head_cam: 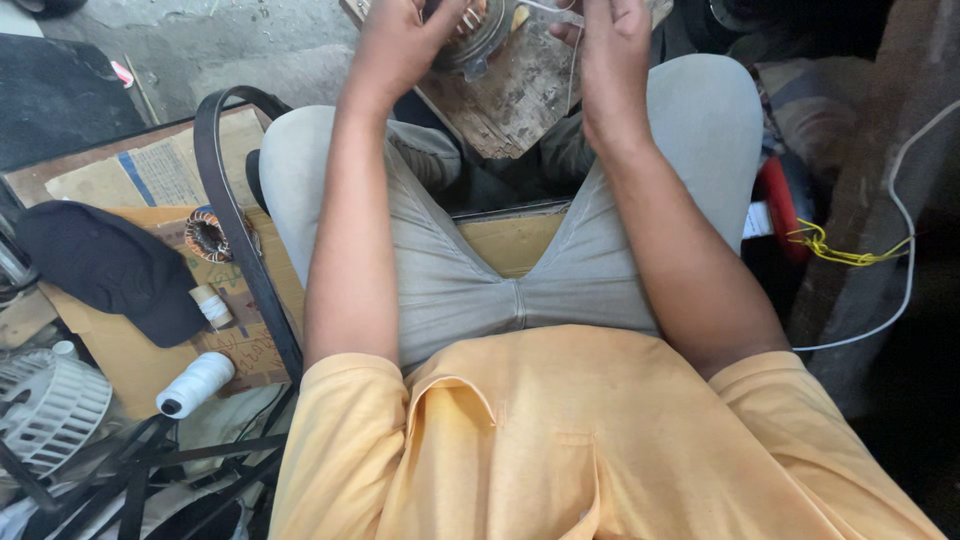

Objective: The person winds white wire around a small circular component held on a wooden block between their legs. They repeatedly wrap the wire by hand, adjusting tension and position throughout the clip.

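Observation:
I sit with my knees apart, and both hands are at the top edge of the view. My left hand [398, 45] rests its fingers on a round metal motor part with copper windings [472, 28] that sits on a worn wooden board [510, 95]. My right hand [612, 55] pinches a thin clear strip [552, 10] right beside that part. The tips of the fingers and much of the part are cut off by the frame edge.
To my left lie a black belt loop [232, 215], a small copper coil [208, 235], a dark cap [105, 265], two spools of white thread [196, 383], flattened cardboard [130, 340] and a white fan grille [45, 405]. At right run a white cable [905, 215] and yellow wire [840, 250].

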